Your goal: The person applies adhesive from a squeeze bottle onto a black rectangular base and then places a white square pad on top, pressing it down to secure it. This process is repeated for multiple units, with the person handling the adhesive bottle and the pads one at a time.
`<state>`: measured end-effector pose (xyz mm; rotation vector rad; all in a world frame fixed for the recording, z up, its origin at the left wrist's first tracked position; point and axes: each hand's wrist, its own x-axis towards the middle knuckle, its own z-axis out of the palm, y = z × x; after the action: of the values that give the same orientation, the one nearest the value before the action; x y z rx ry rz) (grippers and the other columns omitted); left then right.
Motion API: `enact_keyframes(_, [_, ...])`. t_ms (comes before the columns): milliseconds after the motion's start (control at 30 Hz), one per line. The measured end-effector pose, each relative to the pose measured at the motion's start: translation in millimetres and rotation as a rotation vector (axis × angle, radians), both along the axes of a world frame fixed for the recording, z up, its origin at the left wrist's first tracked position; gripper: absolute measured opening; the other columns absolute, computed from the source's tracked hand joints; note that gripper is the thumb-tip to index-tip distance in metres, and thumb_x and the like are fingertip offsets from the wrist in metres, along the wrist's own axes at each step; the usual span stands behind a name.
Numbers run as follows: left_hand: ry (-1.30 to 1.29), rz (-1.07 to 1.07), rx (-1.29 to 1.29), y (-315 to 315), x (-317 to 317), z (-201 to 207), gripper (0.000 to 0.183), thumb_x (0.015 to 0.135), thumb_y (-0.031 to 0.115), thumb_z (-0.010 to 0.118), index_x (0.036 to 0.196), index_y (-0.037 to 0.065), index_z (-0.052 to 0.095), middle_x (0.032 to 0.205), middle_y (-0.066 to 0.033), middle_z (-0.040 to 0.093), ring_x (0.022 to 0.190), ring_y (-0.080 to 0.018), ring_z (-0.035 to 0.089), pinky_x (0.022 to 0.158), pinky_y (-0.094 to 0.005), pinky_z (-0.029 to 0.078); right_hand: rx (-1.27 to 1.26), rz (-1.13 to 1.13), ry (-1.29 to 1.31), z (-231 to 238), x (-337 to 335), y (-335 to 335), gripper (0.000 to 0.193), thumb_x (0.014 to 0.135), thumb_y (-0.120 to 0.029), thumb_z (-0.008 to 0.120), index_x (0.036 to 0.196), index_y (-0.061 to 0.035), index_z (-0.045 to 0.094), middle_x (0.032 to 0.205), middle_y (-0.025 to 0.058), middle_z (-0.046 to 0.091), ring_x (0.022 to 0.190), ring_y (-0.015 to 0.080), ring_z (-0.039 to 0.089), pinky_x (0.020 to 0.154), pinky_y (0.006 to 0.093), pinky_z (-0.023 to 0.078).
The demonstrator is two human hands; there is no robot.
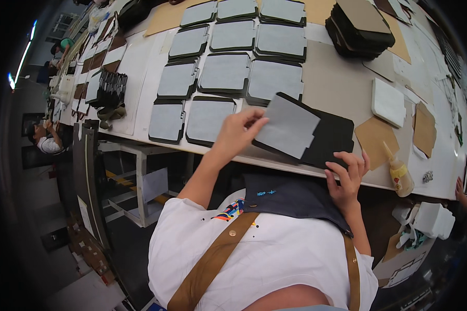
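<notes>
My left hand (239, 129) pinches the left edge of a light grey sheet (288, 127) with a notched side. That sheet lies over the left part of a black panel (334, 139) at the table's near edge; whether it rests flat there I cannot tell. My right hand (348, 179) is at the panel's near right corner, fingers curved and apart, the fingertips touching or just beside the panel. Beyond my hands, several black panels topped with grey sheets, such as this one (224, 72), lie in rows.
A tall stack of black pieces (360, 39) stands at the back right. Nearer are a white pad (387, 102), tan card pieces (377, 136) and a glue bottle (401, 177) at the edge. Another person (49, 139) is at the far left; someone's arm (466, 197) shows far right.
</notes>
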<state>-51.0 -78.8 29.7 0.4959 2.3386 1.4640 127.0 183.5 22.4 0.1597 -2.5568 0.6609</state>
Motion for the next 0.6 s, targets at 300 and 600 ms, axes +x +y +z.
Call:
enact_keyframes(300, [-0.044, 0.448, -0.091, -223, -57, 26, 0.027, 0.101, 0.024, 0.062, 0.103, -0.003, 0.067, 0.090, 0.0032, 0.064, 0.085, -0.0049, 0.053, 0.078, -0.0213, 0.043, 0.027, -0.093, 0.010, 0, -12, 2, 0.015, 0.081, -0.009, 0.074, 0.095, -0.0121, 0.069, 0.117, 0.0070, 0.063, 0.110, 0.0271, 0.057, 0.114, 0.0517, 0.027])
enact_keyframes(600, [-0.025, 0.620, -0.252, -308, -79, -39, 0.035, 0.099, 0.027, 0.064, 0.116, -0.003, 0.066, 0.097, 0.0009, 0.067, 0.091, -0.0073, 0.056, 0.086, -0.0249, 0.044, 0.091, -0.176, 0.045, 7, -14, 16, 0.014, 0.082, -0.008, 0.073, 0.095, -0.0116, 0.069, 0.118, 0.0077, 0.063, 0.113, 0.0265, 0.057, 0.115, 0.0519, 0.026])
